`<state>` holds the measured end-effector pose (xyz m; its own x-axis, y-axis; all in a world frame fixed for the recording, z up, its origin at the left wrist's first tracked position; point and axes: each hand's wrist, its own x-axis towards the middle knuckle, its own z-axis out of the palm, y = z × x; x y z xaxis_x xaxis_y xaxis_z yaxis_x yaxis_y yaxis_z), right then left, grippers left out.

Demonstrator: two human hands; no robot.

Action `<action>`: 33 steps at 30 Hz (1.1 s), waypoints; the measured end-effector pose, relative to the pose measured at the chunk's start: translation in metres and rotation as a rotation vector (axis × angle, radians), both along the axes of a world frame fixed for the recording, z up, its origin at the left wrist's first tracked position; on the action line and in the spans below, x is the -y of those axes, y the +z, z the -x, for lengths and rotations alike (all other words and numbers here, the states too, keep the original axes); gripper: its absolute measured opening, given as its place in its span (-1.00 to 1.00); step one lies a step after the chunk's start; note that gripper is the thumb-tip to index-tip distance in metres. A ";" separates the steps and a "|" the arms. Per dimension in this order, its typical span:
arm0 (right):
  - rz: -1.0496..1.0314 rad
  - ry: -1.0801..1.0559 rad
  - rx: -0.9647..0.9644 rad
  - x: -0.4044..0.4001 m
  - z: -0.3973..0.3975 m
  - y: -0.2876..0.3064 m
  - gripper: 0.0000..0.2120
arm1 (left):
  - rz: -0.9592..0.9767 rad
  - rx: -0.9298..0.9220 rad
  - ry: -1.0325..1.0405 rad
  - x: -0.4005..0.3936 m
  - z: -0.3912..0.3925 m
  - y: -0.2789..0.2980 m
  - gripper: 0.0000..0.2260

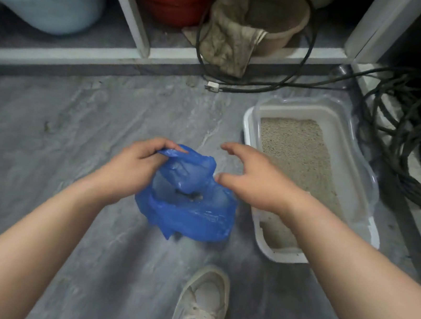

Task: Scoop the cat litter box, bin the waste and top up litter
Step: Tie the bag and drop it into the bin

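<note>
Left hand (139, 165) pinches top edge of blue bag (189, 202), bag hanging above floor (70, 114) beside litter box (313, 171). Right hand (255, 180) spread, holding nothing, nearly touching bag. Risk: one-handed hold, thin plastic slips or sags open, waste spills.

We find no legible text, label, brand, number or sign anywhere in the head view. The shoe (202, 300) at the bottom edge carries a faint bluish patch on its tongue, too blurred for us to read as lettering.
</note>
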<state>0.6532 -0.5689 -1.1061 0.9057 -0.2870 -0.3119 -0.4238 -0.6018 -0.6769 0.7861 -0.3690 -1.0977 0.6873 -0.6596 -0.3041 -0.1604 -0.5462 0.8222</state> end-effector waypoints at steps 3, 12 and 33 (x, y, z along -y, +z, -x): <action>-0.046 0.046 -0.071 -0.001 -0.032 0.037 -0.14 | 0.015 -0.051 0.009 0.002 -0.019 0.060 -0.67; -0.397 -0.193 0.005 -0.015 -0.060 0.289 -0.81 | 0.149 -0.209 -0.025 0.004 -0.050 0.300 -0.74; -0.874 -0.723 0.195 -0.077 0.119 0.717 -0.90 | 0.259 -1.145 0.526 -0.077 0.167 0.630 -0.68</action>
<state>0.5342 -0.4920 -0.3892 0.6722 -0.5136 -0.5333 -0.3212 0.4468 -0.8350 0.6187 -0.2924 -0.4676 0.3152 -0.5181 -0.7951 0.8889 -0.1323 0.4386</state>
